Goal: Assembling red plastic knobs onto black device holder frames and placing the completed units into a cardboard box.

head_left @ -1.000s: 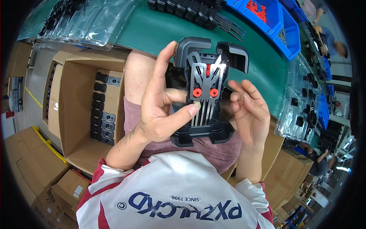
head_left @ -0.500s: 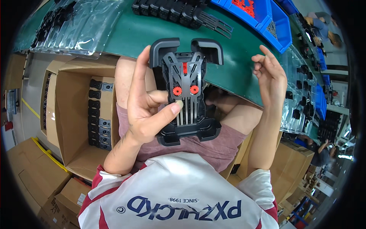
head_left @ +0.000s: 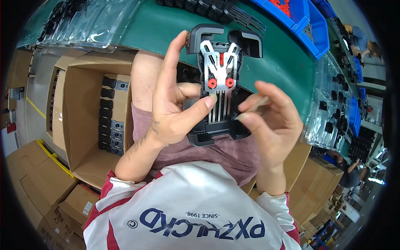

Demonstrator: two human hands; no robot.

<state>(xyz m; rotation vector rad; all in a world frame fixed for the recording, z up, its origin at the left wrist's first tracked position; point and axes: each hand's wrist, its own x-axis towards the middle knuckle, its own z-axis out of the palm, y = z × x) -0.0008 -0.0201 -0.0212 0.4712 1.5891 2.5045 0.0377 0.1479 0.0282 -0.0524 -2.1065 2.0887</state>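
Note:
My left hand [head_left: 171, 110] is closed round the left side of a black phone-holder-like clamp assembly [head_left: 216, 130], thumb pressed on its slotted lower part. Two padded jaws stand at its far end and a curved black base at its near end. On its face lies a shiny metal plate [head_left: 214, 66] with a red tab [head_left: 221, 59] and two red gears [head_left: 212, 83]. My right hand [head_left: 275, 125] is beside the lower right edge of the assembly, thumb and fingers pinching thin metal pieces [head_left: 262, 102], too small to tell whether springs or pins.
Blue bins [head_left: 318, 43] with red parts and thin metal pieces stand on the green table [head_left: 166, 29]. Black assemblies [head_left: 208, 10] line its far side; clear plastic trays [head_left: 83, 33] lie at left and right. An open carton [head_left: 85, 125] with black and grey parts stands at my left.
My right hand has come from the right down to the assembly, now pinching small metal pieces. My left hand and the assembly have shifted up and right in view.

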